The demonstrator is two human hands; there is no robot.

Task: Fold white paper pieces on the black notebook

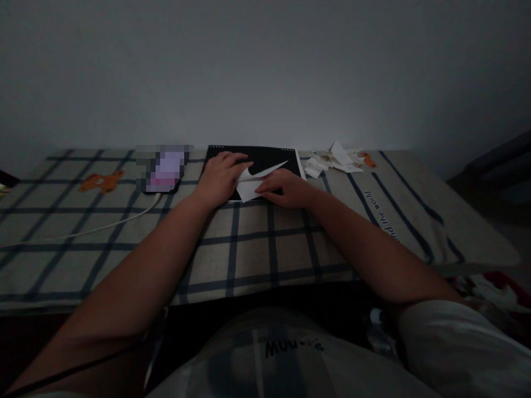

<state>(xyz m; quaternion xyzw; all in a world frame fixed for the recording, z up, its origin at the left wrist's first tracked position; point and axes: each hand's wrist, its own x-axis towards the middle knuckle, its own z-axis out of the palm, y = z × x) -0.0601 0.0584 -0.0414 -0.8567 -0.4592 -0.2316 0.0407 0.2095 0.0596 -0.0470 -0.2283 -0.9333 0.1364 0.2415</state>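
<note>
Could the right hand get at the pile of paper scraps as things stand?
Probably yes: the paper scraps lie just to the right of the right hand, with nothing upright visible between. Its fingers are at the white paper, though, so they'd likely need to leave it.

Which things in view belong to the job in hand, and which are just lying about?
In use:
white paper, touched by the left hand and right hand
black-topped pad beneath it

Seemingly just lying about:
phone
white cable at its near end
heap of paper scraps
</note>
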